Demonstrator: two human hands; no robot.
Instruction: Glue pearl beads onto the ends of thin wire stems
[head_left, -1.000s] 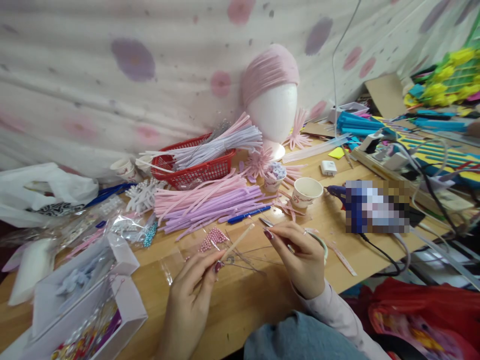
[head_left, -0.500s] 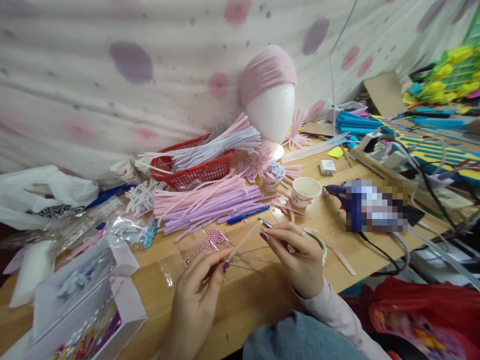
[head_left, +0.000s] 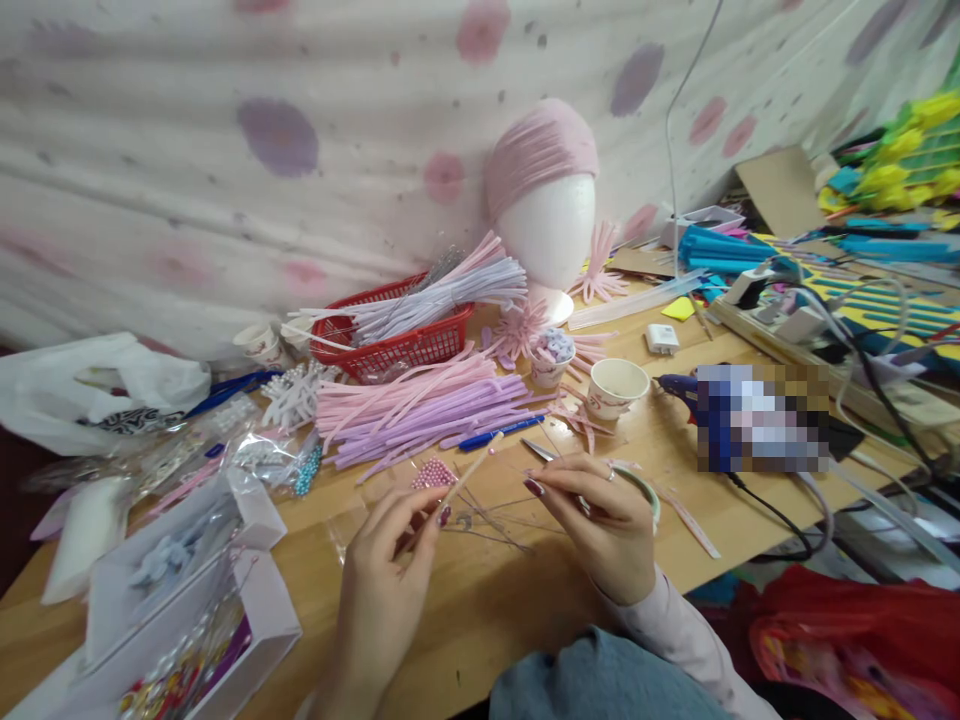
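My left hand (head_left: 394,570) is closed in a pinch on a thin cream-coloured stick (head_left: 472,468), which slants up to the right. Close to the stick's upper end shows a small pink bead (head_left: 492,450). My right hand (head_left: 604,525) has thumb and fingertips pressed together; a faint thin strand seems to run from them toward the bead, too fine to be sure of. Behind the right fingers a pointed metal blade (head_left: 535,450) lies on the table, beside a pale green loop (head_left: 646,492). Thin wires (head_left: 491,518) and pink beads (head_left: 433,474) lie between the hands.
Pink and lilac pipe cleaners (head_left: 420,405) lie before a red basket (head_left: 405,350). A blue pen (head_left: 499,433), paper cup (head_left: 616,388) and foam head (head_left: 551,225) stand beyond my hands. White boxes (head_left: 266,600) are left; a blue glue gun (head_left: 712,410) with cord is right.
The cream stick and the right fingertips have come apart, with the bead now visible by the stick's upper end. My right hand has lowered slightly; the view has shifted a little.
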